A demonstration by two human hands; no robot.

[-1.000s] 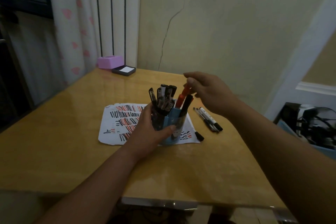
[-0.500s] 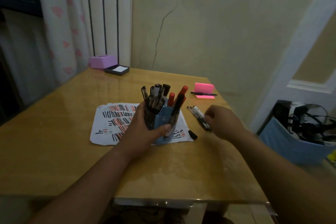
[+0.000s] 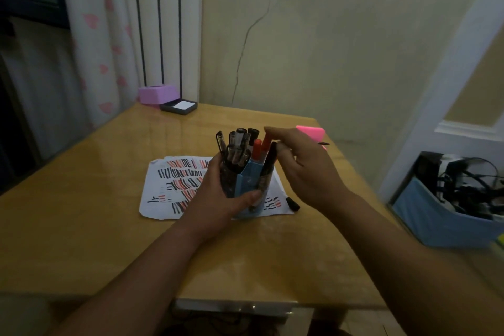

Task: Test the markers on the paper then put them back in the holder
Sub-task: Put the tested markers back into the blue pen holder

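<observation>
A blue marker holder (image 3: 246,184) stands on the paper (image 3: 161,199), which is covered in black and red test strokes. It holds several black markers (image 3: 237,144) and two red markers (image 3: 257,148). My left hand (image 3: 218,196) wraps around the holder's left side and front. My right hand (image 3: 308,169) hovers at the holder's right, thumb and forefinger pinched at the top of a black marker (image 3: 270,157) that leans in the right compartment beside the red ones. The table behind my right hand is hidden. A black cap (image 3: 293,203) lies on the paper's right corner.
A pink note pad (image 3: 312,131) with a pen lies behind my right hand. At the far left corner of the wooden table (image 3: 81,213) sit a purple box (image 3: 156,94) and a dark tray (image 3: 178,107). A blue bin of cables (image 3: 447,213) stands off the right edge.
My right hand dropped to the loose markers on the table to the right, then came back up to the holder's top. My left hand kept hold of the holder.
</observation>
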